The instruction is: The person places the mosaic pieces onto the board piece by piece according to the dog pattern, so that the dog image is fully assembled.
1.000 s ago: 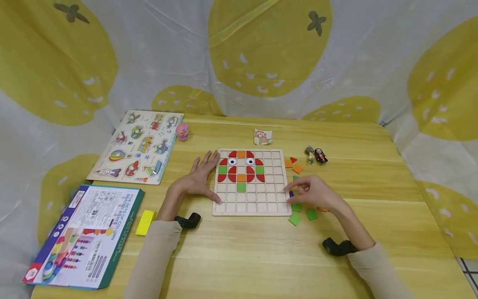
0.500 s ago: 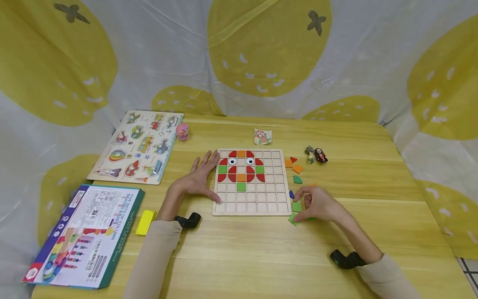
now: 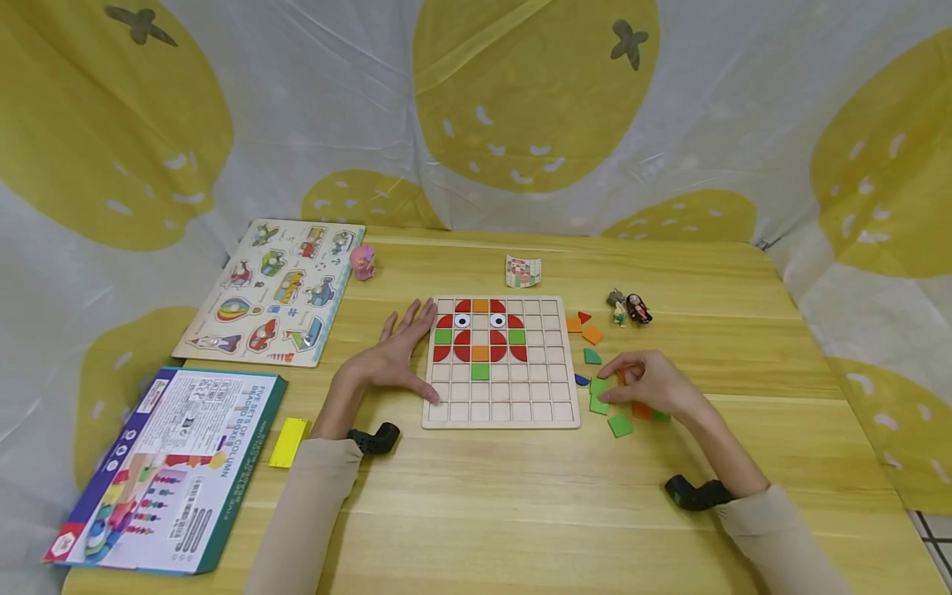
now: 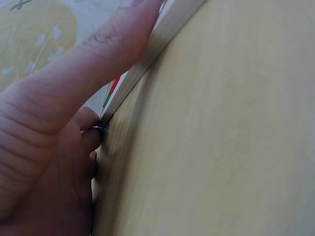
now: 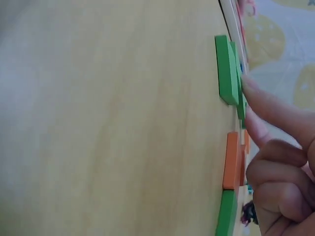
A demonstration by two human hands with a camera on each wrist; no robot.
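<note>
My left hand [image 3: 394,355] lies spread against the left edge of the grid board [image 3: 521,391], while just right of that board my right hand [image 3: 654,384] touches green tiles [image 3: 598,404], whether pinching one I cannot tell.

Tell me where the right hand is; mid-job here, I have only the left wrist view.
Observer: In the head view, the right hand is off to the right of the board, at some green tiles.
Operator: Which tile on the board sits closest to its near edge?
Observer: A green square, directly on the near side of an orange square.
Operator: Anything past the board's far edge?
Observer: Yes, a small printed card, apart from the board.
</note>
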